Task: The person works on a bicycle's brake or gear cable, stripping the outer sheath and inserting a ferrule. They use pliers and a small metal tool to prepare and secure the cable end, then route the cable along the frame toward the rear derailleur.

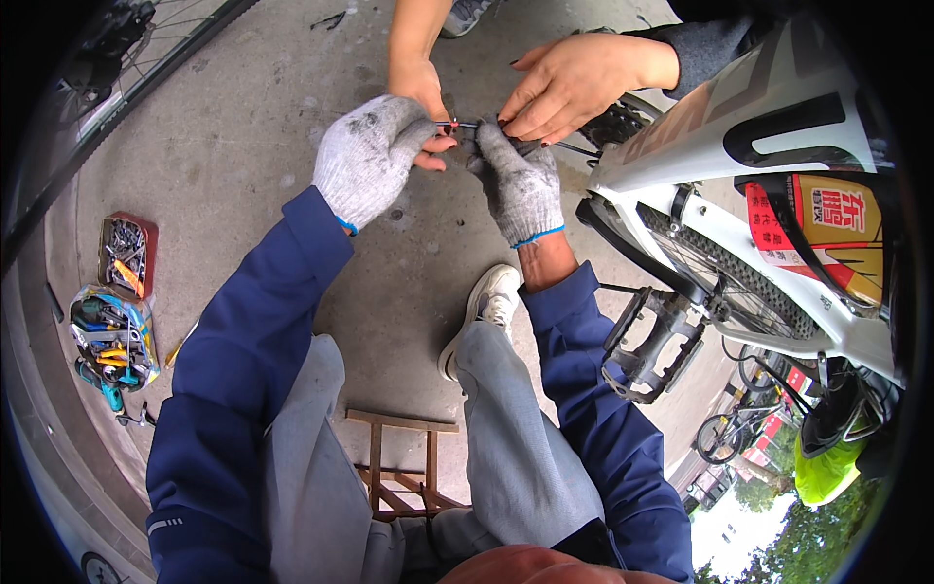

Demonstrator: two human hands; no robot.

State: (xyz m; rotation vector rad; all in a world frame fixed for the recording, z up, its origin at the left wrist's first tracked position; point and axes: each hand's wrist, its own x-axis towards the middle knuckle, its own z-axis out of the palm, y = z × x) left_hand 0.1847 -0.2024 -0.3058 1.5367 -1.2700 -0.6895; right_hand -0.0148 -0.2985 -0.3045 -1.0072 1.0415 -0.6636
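A thin black cable runs from the white bicycle frame toward the middle, with a small red bit near its end. My left hand, in a dirty grey-white knit glove, pinches the cable's end between thumb and fingers. A short way along it, my right hand, gloved alike with a blue cuff, grips the same cable. Another person's bare hands reach in from the far side: one hand is behind my left fingers, the other hand is over the cable beside my right. Their fingertips are partly hidden.
The bicycle's pedal juts out beside my right forearm. At the left, a red tin of small metal parts and a bag of tools sit on the concrete. Part of another wheel crosses the far left. A wooden stool stands between my legs.
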